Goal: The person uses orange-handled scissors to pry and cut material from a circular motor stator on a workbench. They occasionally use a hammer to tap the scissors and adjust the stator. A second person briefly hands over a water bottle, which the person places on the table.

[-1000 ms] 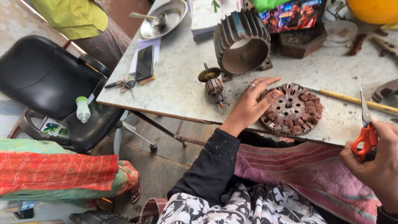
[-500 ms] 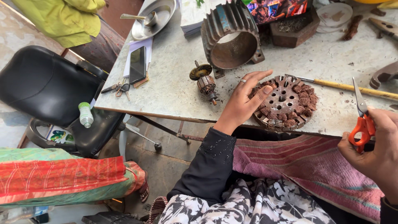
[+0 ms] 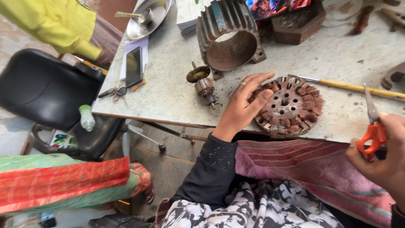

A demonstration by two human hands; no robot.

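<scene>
Seen from the head camera looking down: the left hand (image 3: pixel 244 103), fingers spread and laid flat, rests on the left edge of a round, rusty motor stator (image 3: pixel 289 107) wound with reddish-brown copper coils, which lies near the front edge of a pale, speckled bench (image 3: pixel 168 84). The right hand (image 3: pixel 386 156), off the bench at the lower right, is curled around the orange handles of a pair of scissors (image 3: pixel 372 122), blades pointing up and closed. Behind the stator lies a long tool with a yellow wooden handle (image 3: pixel 358 88), running left to right. Just left of the left hand sits a small armature (image 3: pixel 204 84) with a brass-coloured end, tilted on its side. Behind it stands a ribbed grey motor housing (image 3: pixel 230 36), open and rust-brown inside. Against the far edge, a flat package with a bright multicoloured printed face (image 3: pixel 274 6) sits on a dark brown hexagonal box (image 3: pixel 297 25). At the bench's left end are a black phone (image 3: pixel 134 65) on white paper, a bunch of keys (image 3: pixel 114 92), and a steel plate (image 3: pixel 147 17) holding a small cup. Left of the bench stands a black chair (image 3: pixel 46 90) with a small white bottle with a green cap (image 3: pixel 86 117) on its seat. A pink striped cloth (image 3: pixel 312 169) covers the person's lap.
</scene>
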